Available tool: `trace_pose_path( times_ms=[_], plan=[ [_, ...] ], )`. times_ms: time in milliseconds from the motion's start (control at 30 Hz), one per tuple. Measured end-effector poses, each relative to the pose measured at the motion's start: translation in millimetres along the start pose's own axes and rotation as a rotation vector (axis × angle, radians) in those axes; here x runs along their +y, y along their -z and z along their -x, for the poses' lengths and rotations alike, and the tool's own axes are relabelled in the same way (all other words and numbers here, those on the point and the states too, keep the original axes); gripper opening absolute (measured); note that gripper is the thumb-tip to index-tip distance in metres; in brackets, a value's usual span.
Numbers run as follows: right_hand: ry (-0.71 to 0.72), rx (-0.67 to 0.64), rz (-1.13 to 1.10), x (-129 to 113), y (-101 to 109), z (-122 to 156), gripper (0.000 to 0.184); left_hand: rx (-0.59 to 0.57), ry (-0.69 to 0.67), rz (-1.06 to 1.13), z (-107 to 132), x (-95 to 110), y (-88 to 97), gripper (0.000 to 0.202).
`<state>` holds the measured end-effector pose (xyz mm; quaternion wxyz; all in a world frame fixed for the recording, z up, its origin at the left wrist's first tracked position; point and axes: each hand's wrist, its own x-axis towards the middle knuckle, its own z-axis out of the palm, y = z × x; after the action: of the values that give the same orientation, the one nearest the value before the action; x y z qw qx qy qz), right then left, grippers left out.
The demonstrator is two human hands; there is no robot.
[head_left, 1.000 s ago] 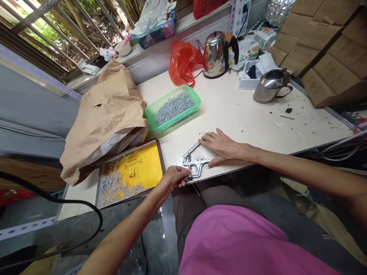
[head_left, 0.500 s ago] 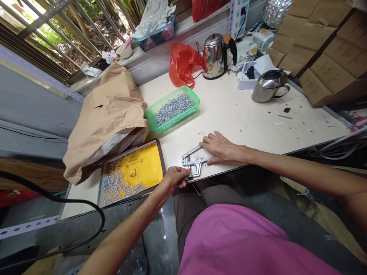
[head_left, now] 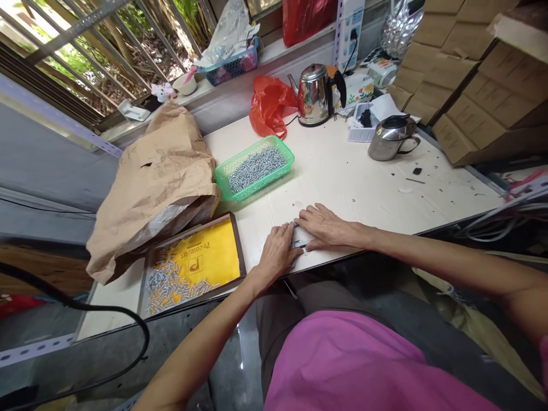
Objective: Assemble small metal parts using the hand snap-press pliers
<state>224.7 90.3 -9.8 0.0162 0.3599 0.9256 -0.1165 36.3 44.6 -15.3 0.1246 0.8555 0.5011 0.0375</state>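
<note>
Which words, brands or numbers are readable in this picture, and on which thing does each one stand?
"Pr.comfort", upside down, with a "P" logo: on the yellow sheet in the tray.
Print on the flowered box beside the kettle: too small to read.

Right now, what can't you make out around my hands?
Head view:
- Metal tool: covered by left hand and right hand; only a sliver shows.
- Left hand's grip: hidden beneath its own palm.
- Small metal pieces in green basket and brown tray: too small to identify.
- Paper bag: contents hidden by its folds.
</note>
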Motion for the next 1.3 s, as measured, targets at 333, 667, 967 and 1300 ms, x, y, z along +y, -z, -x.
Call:
trace_pose_path(
  times_ms=[333,667,967,1300],
  plan=[
    [-0.007,-0.045,0.032,0,14,3,0.033,-0.103,-0.004,-0.103,-23,-2,6.5,0.051],
    [-0.014,-0.065,-0.003,3,-1,-5,0.018,-0.027,0.037,-0.019,-20,1,0.9,0.022],
    [0.123,-0.025,-0.14,39,8,-11,0.031,0.219,0.02,0.004,15,37,-34.9,0.039],
    [-0.054,0.101,0.094,34,12,-46,0.015,0.236,-0.045,0.223,23,59,-52.1,0.044]
  ],
)
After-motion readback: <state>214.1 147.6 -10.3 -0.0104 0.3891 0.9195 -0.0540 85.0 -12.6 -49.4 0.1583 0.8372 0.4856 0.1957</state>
